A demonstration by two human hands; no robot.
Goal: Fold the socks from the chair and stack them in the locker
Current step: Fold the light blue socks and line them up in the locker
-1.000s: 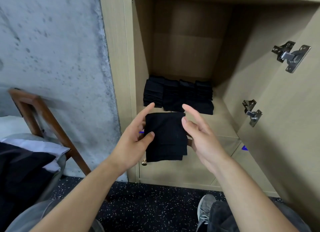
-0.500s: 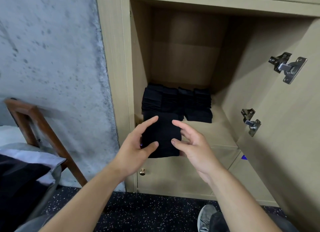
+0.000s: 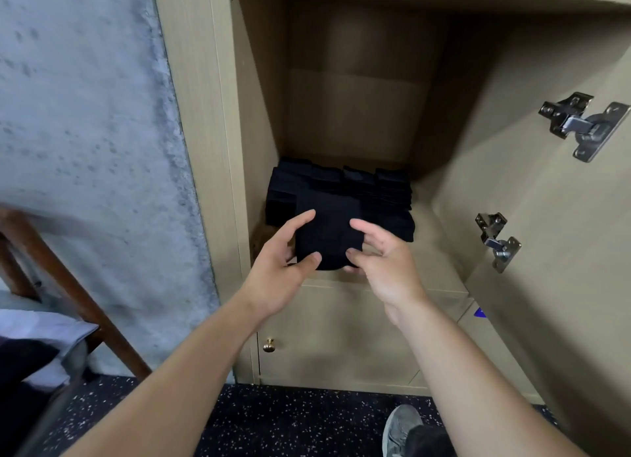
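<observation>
No readable text or labels anywhere.

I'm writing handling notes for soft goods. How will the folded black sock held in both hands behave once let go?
The folded black sock likely stays flat: it holds its square shape between the left hand and right hand. It's probably light and limp, pinched only at the edges. It won't roll.

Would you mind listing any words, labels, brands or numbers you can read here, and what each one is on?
No text can be read in this view.
The folded black sock held by the hands shows no label.
A small blue mark on the locker's lower front is too small and cut off to read.
The door hinges show no legible stamp.
</observation>
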